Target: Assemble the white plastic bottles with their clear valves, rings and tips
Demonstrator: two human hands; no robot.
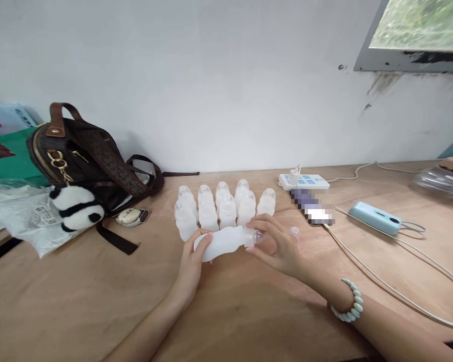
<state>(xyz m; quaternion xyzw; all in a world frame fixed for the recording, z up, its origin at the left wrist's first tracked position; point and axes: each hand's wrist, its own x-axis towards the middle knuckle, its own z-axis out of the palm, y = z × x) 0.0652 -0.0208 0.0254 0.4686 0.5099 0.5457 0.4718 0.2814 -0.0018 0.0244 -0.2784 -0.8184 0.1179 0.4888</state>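
Note:
A frosted white baby bottle (224,243) lies sideways between my hands, its neck pointing right. My left hand (197,251) is wrapped around the bottle's base end. At the neck, the fingers and thumb of my right hand (277,246) close around a clear collar (250,237) with a clear nipple part partly hidden by the hand. Just beyond my right fingers, a small clear cap (295,232) shows on the table. Behind the bottle stand several similar bottles (207,208), upright in two rows with clear domed caps.
On the left are a dark backpack (86,156) with a panda plush (77,208), a plastic bag (22,211) and a watch-like item (133,216). Rightward lie a power strip (317,181), a blurred phone (310,206), a light-blue power bank (375,217), a clear plastic container (441,182) and white cables (366,274).

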